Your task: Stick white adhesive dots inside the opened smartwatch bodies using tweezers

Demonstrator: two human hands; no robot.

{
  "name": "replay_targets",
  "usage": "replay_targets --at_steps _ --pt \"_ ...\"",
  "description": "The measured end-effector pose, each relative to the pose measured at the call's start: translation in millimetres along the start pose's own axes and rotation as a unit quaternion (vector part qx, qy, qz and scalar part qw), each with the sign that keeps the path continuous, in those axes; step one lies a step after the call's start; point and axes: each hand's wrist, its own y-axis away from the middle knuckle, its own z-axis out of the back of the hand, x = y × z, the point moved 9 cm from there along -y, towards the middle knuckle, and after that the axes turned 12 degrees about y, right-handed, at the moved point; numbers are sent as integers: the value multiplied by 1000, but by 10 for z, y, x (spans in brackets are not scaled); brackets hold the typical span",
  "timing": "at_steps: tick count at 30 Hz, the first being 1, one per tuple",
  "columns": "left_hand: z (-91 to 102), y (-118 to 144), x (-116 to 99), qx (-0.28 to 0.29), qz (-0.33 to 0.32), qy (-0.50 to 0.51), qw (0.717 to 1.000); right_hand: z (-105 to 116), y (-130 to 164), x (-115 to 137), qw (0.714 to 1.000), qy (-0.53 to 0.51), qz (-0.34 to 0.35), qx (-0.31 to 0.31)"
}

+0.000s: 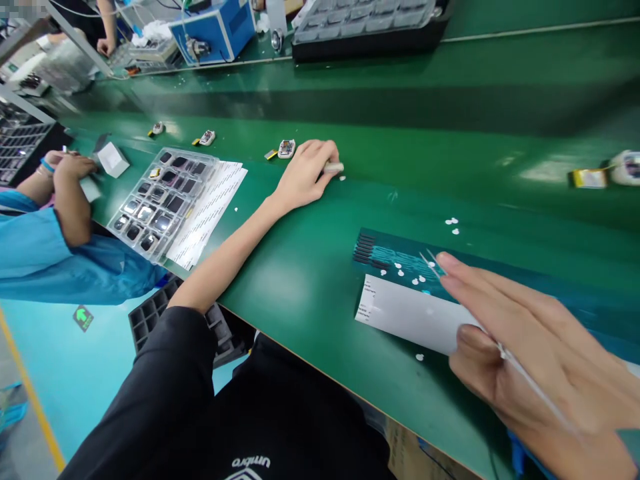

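Reaching over the green bench, my left hand [306,172] is closed around a small pale piece [334,168], mostly hidden by the fingers. A similar small white device [287,148] with a yellow-edged tab lies just left of that hand. My right hand [530,340] grips tweezers [530,379], their thin tips apart above a teal film sheet [400,248] with dark strips at its end. Small white round bits [401,273] are scattered on the film. Below it lies a white label sheet [400,303], partly covered by my right hand.
At left, a clear compartment tray [163,200] of dark-faced devices rests on printed white sheets [207,213]. A co-worker's hands [73,163] are beyond it. More devices with yellow tabs [590,178] sit along the bench. A blue box [215,30] and black-based tray [370,47] stand behind.
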Motion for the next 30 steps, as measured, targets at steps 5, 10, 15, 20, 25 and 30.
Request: replay_targets --at_steps 5,10,15,20,25,30 --pt "-330 627 -654 -95 114 276 950 -61 118 -68 998 -5 -58 14" --pt "-814 1074 -1141 4 217 425 879 18 22 29 996 71 -42 -39" --pt "-1014 1253 -1191 56 214 479 849 -60 -76 103 998 60 -27 7" --pt "-1093 1345 -1168 74 212 451 864 -148 -49 64 997 33 -66 33" --pt "-1053 1337 -1190 69 161 390 904 -216 -19 41 997 -17 -73 32" --pt "-1045 1329 -1235 81 49 359 929 -245 -58 23 995 -16 -87 39"
